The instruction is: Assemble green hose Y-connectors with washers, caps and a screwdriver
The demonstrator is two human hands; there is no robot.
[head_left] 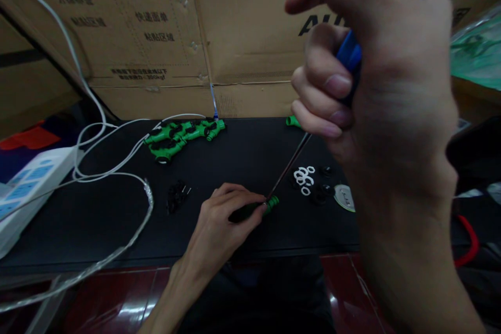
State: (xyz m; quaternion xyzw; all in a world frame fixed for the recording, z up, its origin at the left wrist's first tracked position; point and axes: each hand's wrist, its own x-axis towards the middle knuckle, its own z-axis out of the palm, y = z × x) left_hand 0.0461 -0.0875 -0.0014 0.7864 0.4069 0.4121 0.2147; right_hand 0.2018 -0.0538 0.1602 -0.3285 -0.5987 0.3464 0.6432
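Observation:
My left hand (223,224) pins a small green and black plastic part (269,205) to the black table mat (242,156). High and close to the camera, my right hand (376,88) is closed around the blue handle of a screwdriver (349,55). Its thin metal shaft (288,165) slants down to the left, and the tip meets the green part at my left fingertips.
A pile of green and black parts (180,135) lies at the mat's far left. White rings (304,177), black pieces and a round disc (345,197) sit right of the tip. Small black parts (177,195), white cables (113,167), a white power strip (27,188) and cardboard boxes (156,36) surround the mat.

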